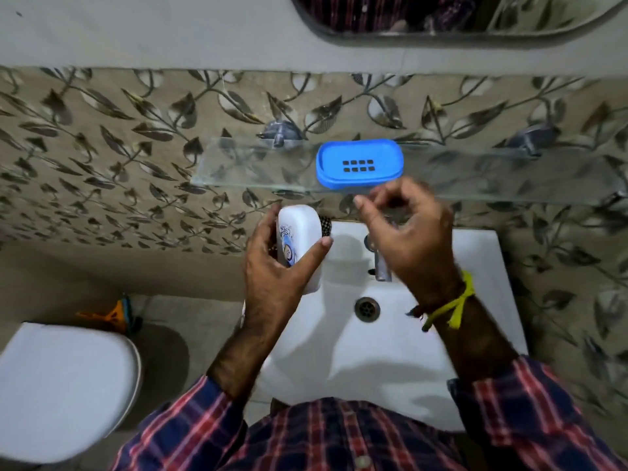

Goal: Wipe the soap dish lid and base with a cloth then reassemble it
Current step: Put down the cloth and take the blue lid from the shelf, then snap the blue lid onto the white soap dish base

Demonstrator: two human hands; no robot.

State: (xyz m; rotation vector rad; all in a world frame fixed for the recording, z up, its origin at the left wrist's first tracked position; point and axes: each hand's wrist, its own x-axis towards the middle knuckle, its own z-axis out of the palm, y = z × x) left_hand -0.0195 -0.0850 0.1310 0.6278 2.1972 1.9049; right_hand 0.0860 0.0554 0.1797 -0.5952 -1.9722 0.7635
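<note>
Plaid sleeves (pixel 190 433) frame both forearms above a white sink (pixel 343 351). Left hand (pixel 272 266) grips the white soap dish lid (pixel 299 239), thumb across its front, fingers curled behind; a dark patterned cloth (pixel 327 225) peeks out past the lid's far edge. Right hand (pixel 407 232) hangs loosely curled, holding nothing, just in front of the glass shelf (pixel 258 164) edge, a yellow thread (pixel 457 300) at its wrist. On that shelf rests the blue soap dish base (pixel 360 163) with 8 drain slots, near the right fingertips. Below the right hand stands the tap (pixel 380 266), then the drain (pixel 367 309). Open basin lies between the arms. Left of the sink sits a toilet lid (pixel 64 385).
</note>
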